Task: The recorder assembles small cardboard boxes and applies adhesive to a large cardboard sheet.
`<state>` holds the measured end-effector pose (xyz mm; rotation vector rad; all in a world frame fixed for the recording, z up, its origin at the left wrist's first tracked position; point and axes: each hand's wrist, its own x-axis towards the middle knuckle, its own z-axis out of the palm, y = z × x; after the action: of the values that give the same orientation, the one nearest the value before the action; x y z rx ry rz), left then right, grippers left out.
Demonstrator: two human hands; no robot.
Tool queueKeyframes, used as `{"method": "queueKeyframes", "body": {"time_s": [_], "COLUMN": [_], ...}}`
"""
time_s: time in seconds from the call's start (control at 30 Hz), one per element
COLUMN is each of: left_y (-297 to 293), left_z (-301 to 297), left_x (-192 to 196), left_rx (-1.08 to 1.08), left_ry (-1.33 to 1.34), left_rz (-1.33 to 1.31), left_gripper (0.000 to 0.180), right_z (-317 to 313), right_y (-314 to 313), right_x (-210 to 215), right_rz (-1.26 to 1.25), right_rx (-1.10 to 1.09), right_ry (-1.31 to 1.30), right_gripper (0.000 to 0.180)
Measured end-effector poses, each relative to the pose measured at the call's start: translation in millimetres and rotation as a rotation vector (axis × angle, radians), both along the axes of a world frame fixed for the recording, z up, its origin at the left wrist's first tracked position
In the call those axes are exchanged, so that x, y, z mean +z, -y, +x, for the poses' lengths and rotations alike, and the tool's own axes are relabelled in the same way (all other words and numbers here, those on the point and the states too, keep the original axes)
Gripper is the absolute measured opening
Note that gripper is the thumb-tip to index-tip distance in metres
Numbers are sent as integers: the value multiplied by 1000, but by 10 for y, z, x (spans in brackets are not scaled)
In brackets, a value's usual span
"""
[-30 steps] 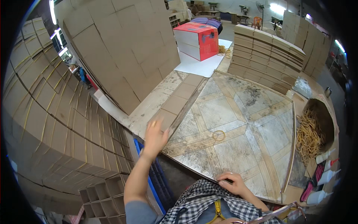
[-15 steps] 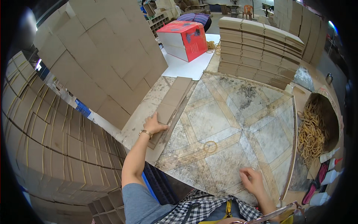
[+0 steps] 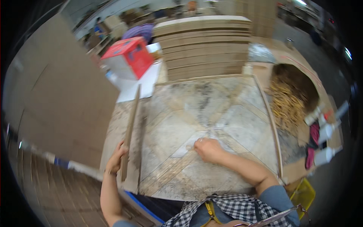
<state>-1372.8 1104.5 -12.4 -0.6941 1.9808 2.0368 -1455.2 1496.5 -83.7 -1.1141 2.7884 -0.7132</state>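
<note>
Here the tabletop [image 3: 242,117] is softly lit, all smeared by motion blur; edges are bowed into black, glare thrown, seemingly by a lamp [image 3: 348,53].

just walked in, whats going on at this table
A person's left hand holds a long cardboard strip left of a worn board. The right hand is at a small band over the board; blur hides whether it's gripped. More bands lie in an open container on the right.

The cardboard strip [image 3: 131,130] is plain brown and the rubber bands [image 3: 285,108] yellow-tan. Diagonal tan stripes and dark blotches mark the grey-white tabletop [image 3: 177,113]. The carton [image 3: 130,58] is red and white, the garment [image 3: 187,214] black-and-white checked.
</note>
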Motion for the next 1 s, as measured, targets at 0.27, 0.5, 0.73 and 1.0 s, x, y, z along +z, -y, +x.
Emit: {"method": "queueKeyframes", "body": {"time_s": [0.27,0.5,0.73,1.0], "left_y": [-1295,-2497,-2183,-2136], "left_z": [-429,-1351,-1722,-1867], "left_x": [223,-340,-628,-375], "left_rx": [-497,-1028,-1062,-1189], "left_ry": [-381,-635,-761,-520], "left_rz": [-520,-1142,-1166,-1187], "left_gripper": [90,96,100,100], "right_z": [202,156,-767,-1443], "right_y": [-2743,-2603,-2050,-1865], "right_x": [380,538,533,540], "right_rz": [36,-114,306,568], "right_rx": [-1158,-723,-203,-132], "right_ry": [-463,-294,-56,223], "right_gripper": [23,44,108,122]}}
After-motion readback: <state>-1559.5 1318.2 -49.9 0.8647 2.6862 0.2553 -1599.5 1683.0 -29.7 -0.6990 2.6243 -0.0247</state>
